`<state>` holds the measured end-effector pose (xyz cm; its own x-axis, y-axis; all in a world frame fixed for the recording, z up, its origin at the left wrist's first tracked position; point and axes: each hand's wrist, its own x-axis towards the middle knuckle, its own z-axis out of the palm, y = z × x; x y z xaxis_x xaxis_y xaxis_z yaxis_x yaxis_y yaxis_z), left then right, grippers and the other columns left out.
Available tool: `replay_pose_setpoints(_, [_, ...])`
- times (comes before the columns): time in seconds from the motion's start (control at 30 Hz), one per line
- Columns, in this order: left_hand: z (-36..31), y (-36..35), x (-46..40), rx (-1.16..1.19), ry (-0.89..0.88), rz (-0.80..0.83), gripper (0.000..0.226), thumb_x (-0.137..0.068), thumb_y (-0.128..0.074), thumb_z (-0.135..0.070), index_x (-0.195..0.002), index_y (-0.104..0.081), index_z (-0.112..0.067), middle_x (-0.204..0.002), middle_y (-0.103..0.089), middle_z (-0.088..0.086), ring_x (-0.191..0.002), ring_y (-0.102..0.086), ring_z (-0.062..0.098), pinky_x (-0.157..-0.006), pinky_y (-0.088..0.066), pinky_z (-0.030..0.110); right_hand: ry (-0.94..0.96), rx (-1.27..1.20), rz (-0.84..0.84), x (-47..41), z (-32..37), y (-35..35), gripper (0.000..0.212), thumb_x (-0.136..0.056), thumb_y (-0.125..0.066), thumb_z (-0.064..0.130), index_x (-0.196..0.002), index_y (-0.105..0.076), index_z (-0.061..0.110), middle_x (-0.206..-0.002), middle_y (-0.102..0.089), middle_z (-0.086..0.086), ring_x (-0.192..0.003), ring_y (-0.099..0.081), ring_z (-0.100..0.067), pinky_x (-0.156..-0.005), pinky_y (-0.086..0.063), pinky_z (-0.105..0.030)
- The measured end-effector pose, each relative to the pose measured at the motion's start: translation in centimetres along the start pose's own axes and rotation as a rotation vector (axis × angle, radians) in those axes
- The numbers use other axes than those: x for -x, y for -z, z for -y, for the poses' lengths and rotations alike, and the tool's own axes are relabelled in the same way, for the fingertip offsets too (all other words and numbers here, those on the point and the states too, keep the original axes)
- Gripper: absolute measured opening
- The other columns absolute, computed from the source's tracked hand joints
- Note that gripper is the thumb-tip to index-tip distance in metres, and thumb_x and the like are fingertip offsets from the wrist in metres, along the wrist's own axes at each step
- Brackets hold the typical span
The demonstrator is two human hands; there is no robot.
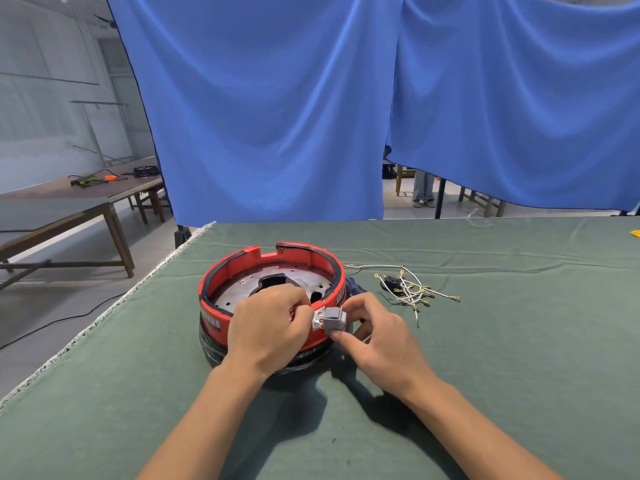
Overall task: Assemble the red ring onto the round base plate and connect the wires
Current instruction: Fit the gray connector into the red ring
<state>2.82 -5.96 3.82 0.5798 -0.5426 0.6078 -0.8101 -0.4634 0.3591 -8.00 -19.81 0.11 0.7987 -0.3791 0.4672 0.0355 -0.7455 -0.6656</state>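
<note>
- Blue drapes (277, 116) are hung behind a worktop (485, 358) covered in green cloth; at far left, wooden tables (69, 209) are seen on a grey floor, with cables and an orange item lying on the farther one.
- Left of the worktop's centre, the red ring (294, 261) is seated around the round base plate (242, 289) — the grey metal disc, pierced with holes and a dark central opening, is enclosed by the ring's wall, and a black part is seen beneath the ring.
- The left hand (266, 327) is laid over the ring's near wall, its fingers curled and pinched on a small pale terminal piece (318, 320) at the ring's outer face.
- A small grey connector block (335, 319) is held just beside that piece, touching or nearly touching it.
- The right hand (377, 341) is closed on the block, with thumb below and fingers curled over it.
- A dark blue part (355, 285) is partly visible behind the right hand, against the ring.
- Further right, loose white wires (415, 292) with brass terminals are spread on the cloth around a small black component (391, 282) — well apart from both hands.
- At the far right edge, a yellow scrap (635, 233) is barely seen.
</note>
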Motion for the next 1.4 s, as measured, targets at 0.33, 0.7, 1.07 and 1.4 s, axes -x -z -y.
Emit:
replay_pose_setpoints(0.33, [0.3, 0.2, -0.4, 0.14, 0.032, -0.081, 0.024, -0.075, -0.049, 0.008, -0.069, -0.067, -0.007, -0.069, -0.066, 0.001, -0.068, -0.06, 0.02, -0.064, -0.049, 0.034, 0.01, 0.075, -0.007, -0.1, 0.5, 0.0, 0.026, -0.08, -0.068, 0.038, -0.093, -0.046, 0.04, -0.085, -0.064, 0.017, -0.065, -0.055, -0.001, -0.062, -0.044, -0.022])
replay_pose_setpoints(0.7, [-0.2, 0.2, -0.1, 0.111, 0.007, -0.054, 0.018, -0.069, -0.041, -0.012, -0.063, -0.058, -0.012, -0.057, -0.048, -0.008, -0.058, -0.051, 0.023, -0.054, -0.039, 0.034, -0.016, 0.163, -0.05, 0.1, 1.5, -0.9, 0.027, -0.079, -0.067, 0.047, -0.093, -0.045, 0.038, -0.077, -0.057, 0.026, -0.065, -0.051, 0.006, -0.062, -0.038, -0.015])
replay_pose_setpoints(1.07, [-0.1, -0.1, 0.0, 0.075, 0.004, -0.063, 0.017, -0.07, -0.041, -0.015, -0.063, -0.056, -0.01, -0.057, -0.054, -0.001, -0.059, -0.051, 0.024, -0.052, -0.036, 0.033, 0.005, 0.252, 0.002, -0.1, 1.3, -1.0, 0.039, -0.077, -0.052, 0.071, -0.071, -0.037, 0.034, -0.071, -0.048, 0.016, -0.068, -0.047, 0.0, -0.054, -0.031, -0.015])
replay_pose_setpoints(1.4, [0.0, -0.1, 0.0, 0.063, -0.008, -0.063, 0.013, -0.072, -0.045, -0.012, -0.064, -0.056, -0.01, -0.056, -0.055, 0.0, -0.057, -0.05, 0.023, -0.051, -0.031, 0.03, 0.132, 0.399, 0.124, -0.7, 1.1, -0.3, 0.029, -0.092, -0.041, 0.056, -0.095, -0.043, 0.027, -0.088, -0.039, 0.015, -0.079, -0.048, -0.014, -0.064, -0.039, -0.03])
